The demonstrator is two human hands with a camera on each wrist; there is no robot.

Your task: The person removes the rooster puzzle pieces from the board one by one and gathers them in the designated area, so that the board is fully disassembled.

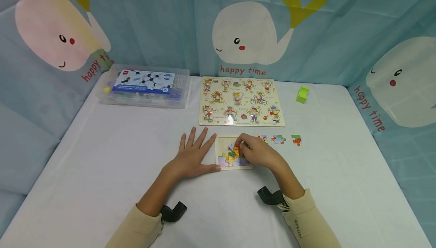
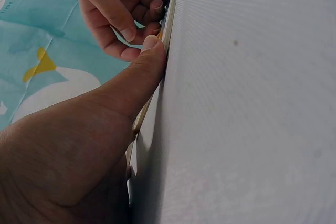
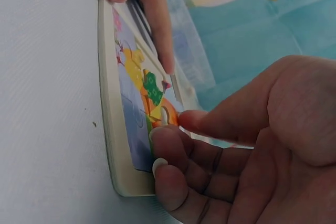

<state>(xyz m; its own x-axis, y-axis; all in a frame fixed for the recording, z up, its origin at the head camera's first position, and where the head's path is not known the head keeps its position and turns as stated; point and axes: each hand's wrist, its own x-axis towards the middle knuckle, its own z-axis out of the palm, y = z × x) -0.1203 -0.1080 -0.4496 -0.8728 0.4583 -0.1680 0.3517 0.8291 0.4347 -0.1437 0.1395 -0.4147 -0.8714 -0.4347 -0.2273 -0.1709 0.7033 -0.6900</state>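
Note:
A small wooden puzzle tray lies on the table, its lower part filled with purple, yellow and green picture pieces. My left hand lies spread flat at its left side, the thumb on the lower left corner and the forefinger along the upper left one. Over the tray's right part, my right hand curls its fingers and pinches an orange puzzle piece among the laid pieces. The fingers partly hide that piece. Several loose puzzle pieces lie to the right, one partly behind the right hand.
Behind the tray lies a larger wooden board with sports figures. A clear plastic case with a blue label stands at the back left. A green block sits at the back right. A whale-print curtain hangs behind the white table.

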